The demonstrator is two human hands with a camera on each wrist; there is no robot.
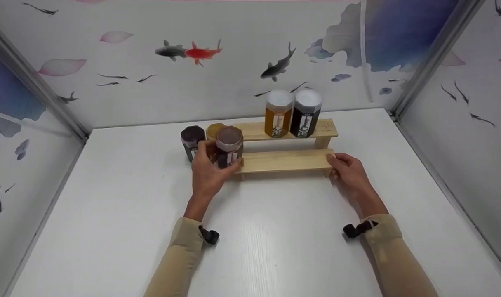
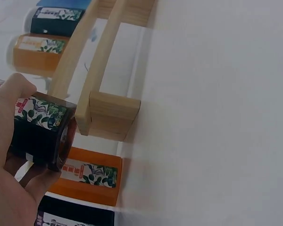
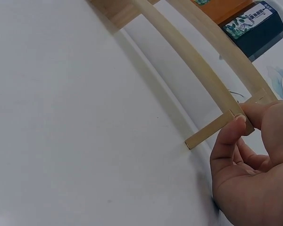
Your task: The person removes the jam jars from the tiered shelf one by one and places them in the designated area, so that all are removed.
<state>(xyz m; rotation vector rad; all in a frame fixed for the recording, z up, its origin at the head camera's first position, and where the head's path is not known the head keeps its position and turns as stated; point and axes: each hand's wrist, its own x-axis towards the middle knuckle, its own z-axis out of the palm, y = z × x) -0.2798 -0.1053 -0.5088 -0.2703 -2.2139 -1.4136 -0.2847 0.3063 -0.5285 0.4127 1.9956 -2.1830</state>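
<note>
My left hand (image 1: 209, 175) grips a dark jar (image 1: 229, 142) with a brownish lid, raised at the left end of a two-step wooden rack (image 1: 287, 161). In the left wrist view the jar's base overlaps the end of the lower shelf (image 2: 96, 77). With thumb and fingers, my right hand (image 1: 349, 169) pinches the right end of that lower shelf. On the upper shelf an amber jar (image 1: 278, 115) and a black jar (image 1: 305, 115), both white-lidded, stand side by side. Behind the left hand are a dark-lidded jar (image 1: 191, 138) and an orange jar (image 2: 92, 176), both on the table.
The rack stands on a white table (image 1: 254, 239) toward its back edge. White panels painted with fish (image 1: 275, 68) and petals enclose the table at the back and both sides, with metal posts (image 1: 436, 57) at the corners.
</note>
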